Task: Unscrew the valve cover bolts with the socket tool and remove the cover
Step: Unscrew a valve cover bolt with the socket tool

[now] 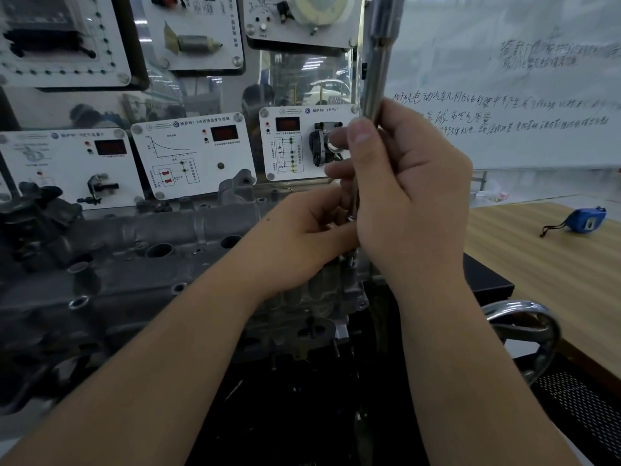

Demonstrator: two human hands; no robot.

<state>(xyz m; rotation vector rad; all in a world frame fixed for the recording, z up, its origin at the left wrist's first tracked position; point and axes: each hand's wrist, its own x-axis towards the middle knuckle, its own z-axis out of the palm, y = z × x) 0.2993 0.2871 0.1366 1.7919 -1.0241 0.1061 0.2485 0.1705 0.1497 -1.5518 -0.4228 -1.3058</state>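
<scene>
White training panels [191, 156] with red displays and wiring diagrams are hanging behind the engine [161, 264], and a whiteboard [504, 95] covered in handwriting is standing to the engine's right. I am looking down at the grey cast valve cover [141, 230], which is sitting on top of the engine, lying across the left and middle of the view. My right hand [410, 196] is gripping the long steel socket tool [378, 62] above the cover's right end, fingers curled round its shaft, the tool rising nearly upright. My left hand [302, 237] is pinching the tool's lower end just beside the right hand; what it pinches there is too hidden to tell. A blue tape measure [586, 220] is lying on the wooden table [537, 264] right of the engine, and a chrome handwheel [524, 327] is showing at the engine's lower right.
</scene>
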